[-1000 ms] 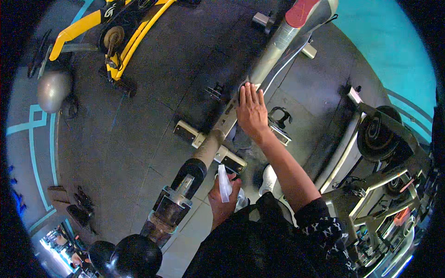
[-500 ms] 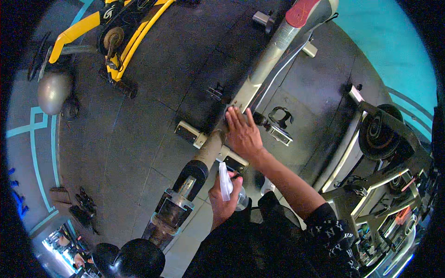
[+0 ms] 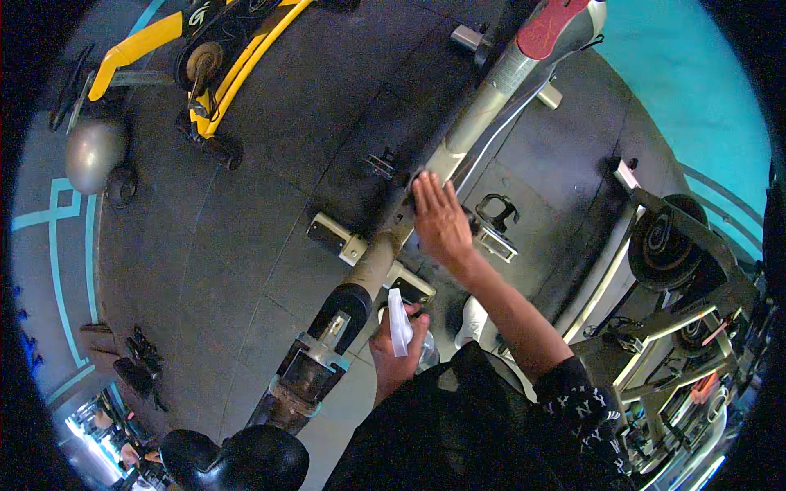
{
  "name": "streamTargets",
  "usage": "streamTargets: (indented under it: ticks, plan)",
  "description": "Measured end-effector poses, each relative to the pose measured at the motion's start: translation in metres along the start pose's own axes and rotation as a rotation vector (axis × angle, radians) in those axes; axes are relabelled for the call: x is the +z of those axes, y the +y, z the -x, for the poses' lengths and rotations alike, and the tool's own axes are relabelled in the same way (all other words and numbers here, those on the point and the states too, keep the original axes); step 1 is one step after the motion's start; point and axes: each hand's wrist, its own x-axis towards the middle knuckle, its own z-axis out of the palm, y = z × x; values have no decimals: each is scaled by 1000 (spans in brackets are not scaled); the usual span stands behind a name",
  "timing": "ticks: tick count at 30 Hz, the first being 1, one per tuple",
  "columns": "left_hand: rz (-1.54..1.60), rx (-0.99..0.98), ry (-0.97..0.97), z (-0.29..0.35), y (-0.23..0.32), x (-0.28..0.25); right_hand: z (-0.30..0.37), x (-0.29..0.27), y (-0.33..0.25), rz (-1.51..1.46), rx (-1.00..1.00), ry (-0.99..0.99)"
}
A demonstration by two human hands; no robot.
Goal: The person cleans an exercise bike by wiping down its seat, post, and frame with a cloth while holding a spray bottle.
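My left hand (image 3: pixel 395 348) is closed round a spray bottle (image 3: pixel 399 323) with a white trigger head; its clear body shows partly below the fingers. My right hand (image 3: pixel 442 221) lies with fingers stretched and pressed flat on the long pale beam (image 3: pixel 450 151) of an exercise bike. Whether anything thin is under the palm is hidden. Nearer to me the beam passes into a black sleeve (image 3: pixel 350 301) and a metal slider clamp (image 3: pixel 309 368). Close to the right hand is a pedal (image 3: pixel 497 241) with a black strap.
A black saddle (image 3: pixel 237 458) sits at the bike's near end and a red-topped console (image 3: pixel 553 29) at the far end. Another pedal (image 3: pixel 381 162) sticks out left. Yellow gym equipment (image 3: pixel 139 49) stands far left, beside a silver ball-like object (image 3: pixel 97 155). More machines (image 3: pixel 675 245) stand on the right.
My right hand has slid a little up along the beam, away from me, and its fingers lie closer together. The left hand still holds the spray bottle in nearly the same place.
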Motion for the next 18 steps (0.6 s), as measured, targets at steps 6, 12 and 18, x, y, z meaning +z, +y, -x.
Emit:
streamTargets:
  ticks: [6, 12, 18]
  plan:
    - [11, 36, -11, -3, 5, 4, 44, 4, -24, -242, -196, -11]
    - [13, 54, -5, -6, 13, 5, 23, -12, -5, -27, -234, -89]
    - [-6, 36, 1, -6, 18, -1, -21, -16, 32, 91, -72, -23]
